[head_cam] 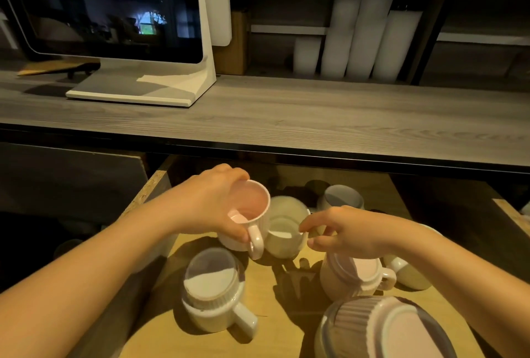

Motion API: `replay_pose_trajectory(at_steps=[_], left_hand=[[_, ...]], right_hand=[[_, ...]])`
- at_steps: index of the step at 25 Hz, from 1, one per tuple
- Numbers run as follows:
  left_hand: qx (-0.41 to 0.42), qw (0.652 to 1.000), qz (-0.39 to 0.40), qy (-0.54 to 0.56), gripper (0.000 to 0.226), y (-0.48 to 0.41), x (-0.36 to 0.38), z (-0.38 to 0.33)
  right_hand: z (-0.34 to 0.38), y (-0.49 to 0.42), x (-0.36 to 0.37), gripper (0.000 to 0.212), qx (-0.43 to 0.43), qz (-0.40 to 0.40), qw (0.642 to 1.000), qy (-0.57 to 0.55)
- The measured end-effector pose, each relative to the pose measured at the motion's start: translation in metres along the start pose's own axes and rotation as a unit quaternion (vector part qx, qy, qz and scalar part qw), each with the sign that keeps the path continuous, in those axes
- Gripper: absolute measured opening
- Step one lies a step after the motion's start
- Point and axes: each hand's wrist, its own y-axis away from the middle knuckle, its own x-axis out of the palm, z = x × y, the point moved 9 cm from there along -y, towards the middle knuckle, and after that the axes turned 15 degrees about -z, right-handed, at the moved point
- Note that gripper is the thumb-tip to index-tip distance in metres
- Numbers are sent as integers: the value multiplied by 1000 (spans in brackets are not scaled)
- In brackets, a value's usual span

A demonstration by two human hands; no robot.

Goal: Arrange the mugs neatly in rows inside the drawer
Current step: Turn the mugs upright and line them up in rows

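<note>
The left hand (212, 202) gripped a pink mug (248, 215) by its rim mid-placement, while the right hand (352, 231), fingers loosely spread and empty, reached for the white mug (284, 228) just beyond its fingertips, probably to align it next.

Left hand (209, 202) grips pink ribbed ceramic mug (249, 215); right hand (348, 231), fingers spread, touches adjacent white ceramic mug (284, 231).

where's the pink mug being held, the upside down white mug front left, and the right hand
pink mug (252, 200): head view, on its inner wall below the rim
upside-down white mug (210, 280): head view, on its upturned base
right hand (354, 231): head view, on the back of the hand
</note>
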Motion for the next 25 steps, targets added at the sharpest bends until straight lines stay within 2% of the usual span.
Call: replay_pose_trajectory(at_steps=[5,14,22,25], left_hand=[[-37,998,-8,-53,94,-1,-15,32],[7,973,47,-225,89,-6,21,67],[-25,986,110,-124,93,-8,55,83],[-22,980,119,-158,92,-6,51,80]], right_hand=[[-5,-2,0,40,13,-3,1000,2],[-5,0,7,39,15,15,1000,19],[-10,-3,14,39,19,25,999,30],[-10,-2,14,40,19,29,999,29]])
